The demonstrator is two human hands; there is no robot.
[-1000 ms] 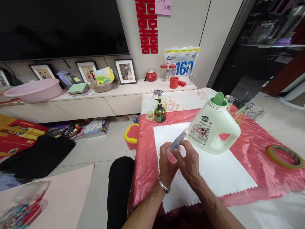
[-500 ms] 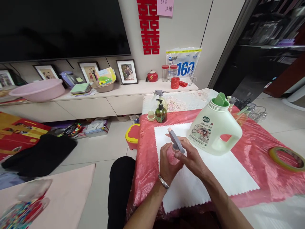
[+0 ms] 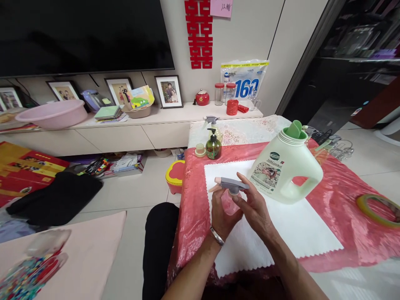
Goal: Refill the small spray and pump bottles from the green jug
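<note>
My left hand [image 3: 221, 212], with a silver bangle at the wrist, is wrapped round the pink see-through body of a spray bottle [image 3: 230, 204]. On top of the bottle sits a grey trigger spray head [image 3: 231, 185] with a pale pink nozzle pointing left. My right hand [image 3: 254, 204] grips the spray head's collar and back end, thumb in front and fingers behind. The bottle is held above a white scallop-edged cloth [image 3: 290, 233]. Just to the right stands a big pale green detergent jug [image 3: 284, 166], uncapped, with a green scoop [image 3: 294, 130] in its mouth.
A dark green pump bottle [image 3: 213, 146], a pale cap [image 3: 200, 149] and another sprayer [image 3: 211, 121] stand at the table's back left. A roll of yellow tape [image 3: 364, 206] lies at the right. A yellow and red stool [image 3: 175, 177] is beside the red-covered table [image 3: 193, 225].
The spray head has turned, so its nozzle now points left instead of away from me. My right fingers have shifted to its back end. The view has shifted slightly.
</note>
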